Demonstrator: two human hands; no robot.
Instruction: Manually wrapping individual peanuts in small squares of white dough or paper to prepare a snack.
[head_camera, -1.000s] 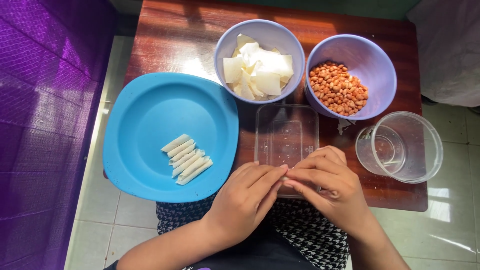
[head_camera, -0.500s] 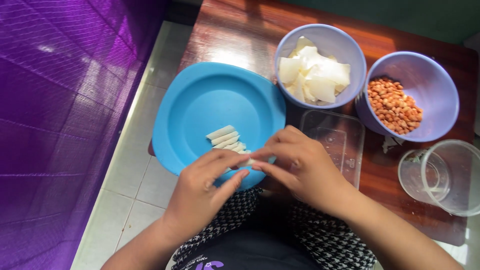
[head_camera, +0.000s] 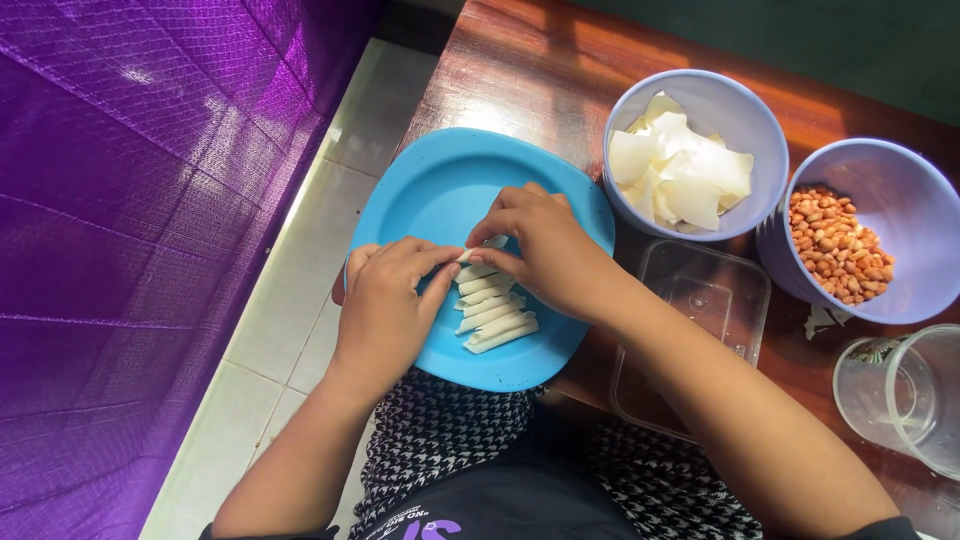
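Two hands are working over one blue plate (head_camera: 430, 190), which is sitting at the near left edge of a wooden table (head_camera: 520, 60). On the plate a row of small white rolls (head_camera: 492, 318) is lying side by side; about five are showing, with one more, the top roll (head_camera: 484, 249), pinched between the fingertips of both hands. The left hand (head_camera: 385, 305) is closing on its left end with thumb and forefinger, and the right hand (head_camera: 540, 250) is gripping its right end the same way. That roll is touching the upper end of the row, directly under the meeting fingertips.

Two lilac bowls are standing to the right: the nearer bowl (head_camera: 740, 120) is holding white wrapper sheets (head_camera: 680, 170), and the farther bowl (head_camera: 905, 175) is holding peanuts (head_camera: 835, 245). One clear box (head_camera: 700, 300) is lying just beside the plate, and one clear tub (head_camera: 900, 395) is sitting at the right edge.
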